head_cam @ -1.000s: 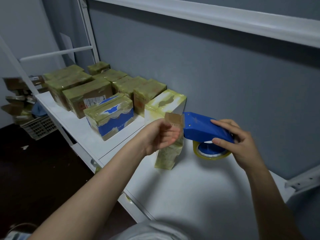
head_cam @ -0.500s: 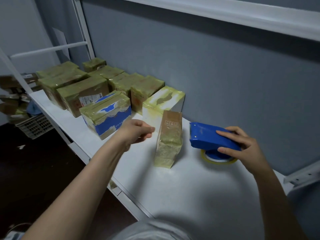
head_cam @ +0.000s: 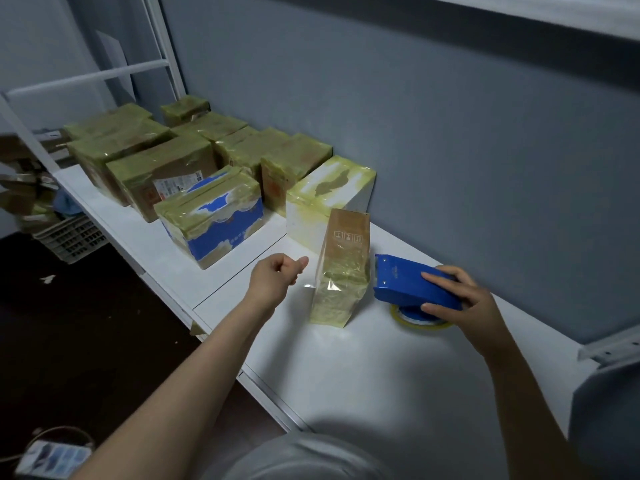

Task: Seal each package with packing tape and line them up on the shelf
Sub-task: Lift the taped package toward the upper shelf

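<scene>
A narrow brown package (head_cam: 343,268), wrapped in yellowish tape over its lower half, stands upright on the white shelf (head_cam: 363,368). My left hand (head_cam: 275,277) hovers just left of it with fingers curled, holding nothing. My right hand (head_cam: 460,299) grips the blue tape dispenser (head_cam: 408,285), which rests on the shelf right of the package with its yellow tape roll (head_cam: 420,320) underneath. Taped packages line the shelf to the left: a white box (head_cam: 329,195), a blue-and-white box (head_cam: 211,216) and several brown ones (head_cam: 159,168).
A grey wall runs behind the shelf, with a white beam overhead. A metal bracket (head_cam: 609,348) sits at the shelf's right end. Below left, a plastic crate (head_cam: 69,237) stands on the dark floor beside loose cardboard.
My left hand let go of the narrow package's top and drew back to the left. My right hand lowered the dispenser from the package's top onto the shelf.
</scene>
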